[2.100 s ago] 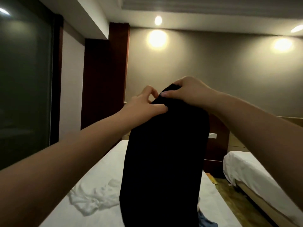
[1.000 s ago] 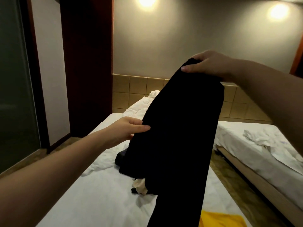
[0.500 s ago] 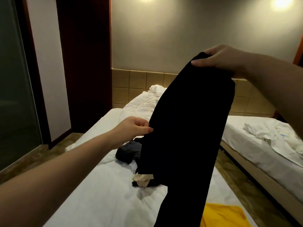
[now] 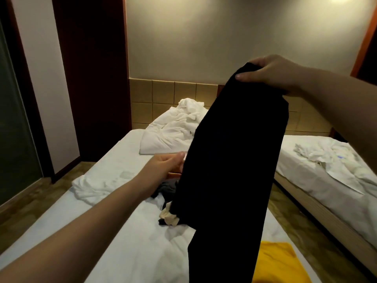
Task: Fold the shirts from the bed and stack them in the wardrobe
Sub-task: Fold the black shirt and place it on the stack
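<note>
Above the white bed (image 4: 122,252), a black shirt (image 4: 234,160) hangs folded lengthwise, a smooth, matte strip. Its long axis runs nearly upright, the top leaning right. The right hand (image 4: 271,74) pinches the top edge, thumb across the front. The left hand (image 4: 163,166) grips the left edge halfway down, fingers curled behind the cloth. On the sheet beneath lie a crumpled dark garment (image 4: 165,187), a cream scrap (image 4: 168,218) and a flat yellow garment (image 4: 277,262). A rumpled white duvet (image 4: 175,129) sits by the tiled headboard.
</note>
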A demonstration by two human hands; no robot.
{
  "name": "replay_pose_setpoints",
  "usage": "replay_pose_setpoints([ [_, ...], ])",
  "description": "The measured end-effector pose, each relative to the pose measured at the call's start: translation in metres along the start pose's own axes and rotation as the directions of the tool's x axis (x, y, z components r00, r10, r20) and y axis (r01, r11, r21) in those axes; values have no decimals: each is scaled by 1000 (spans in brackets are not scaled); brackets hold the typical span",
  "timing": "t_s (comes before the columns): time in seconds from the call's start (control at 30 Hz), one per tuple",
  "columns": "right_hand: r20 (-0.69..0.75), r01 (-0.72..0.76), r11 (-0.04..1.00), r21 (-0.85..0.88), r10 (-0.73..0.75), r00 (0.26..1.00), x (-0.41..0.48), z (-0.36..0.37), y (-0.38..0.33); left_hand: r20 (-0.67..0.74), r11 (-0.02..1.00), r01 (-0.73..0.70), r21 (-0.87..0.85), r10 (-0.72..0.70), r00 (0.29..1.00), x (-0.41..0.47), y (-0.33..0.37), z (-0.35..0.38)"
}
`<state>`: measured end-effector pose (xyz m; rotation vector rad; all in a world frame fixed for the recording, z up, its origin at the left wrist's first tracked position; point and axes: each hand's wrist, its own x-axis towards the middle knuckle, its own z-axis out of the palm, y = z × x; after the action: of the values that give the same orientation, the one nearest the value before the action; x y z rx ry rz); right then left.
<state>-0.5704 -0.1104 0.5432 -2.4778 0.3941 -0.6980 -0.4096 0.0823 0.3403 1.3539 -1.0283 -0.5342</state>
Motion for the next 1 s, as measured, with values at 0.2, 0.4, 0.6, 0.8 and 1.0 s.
replay_pose_setpoints([
  [0.2,49,18,998,-56,-15,999,2,11,-3,204,990,109,-93,-88,975,4,-21,38],
  [0.4,21,-45,998,-33,46,999,1,-2,12,181,994,104,-32,-97,979,8,-31,46],
  [0.6,2,-90,996,12,90,996,-1,-14,23,26,992,115,-53,-113,993,-2,-52,23],
  [0.8,298,-282,958,-53,285,911,-17,-17,21,-183,994,41,102,-22,983,6,-31,-28],
  [1.0,499,-374,875,-308,483,720,-31,-9,19,-177,461,110,881,106,979,26,39,-70],
])
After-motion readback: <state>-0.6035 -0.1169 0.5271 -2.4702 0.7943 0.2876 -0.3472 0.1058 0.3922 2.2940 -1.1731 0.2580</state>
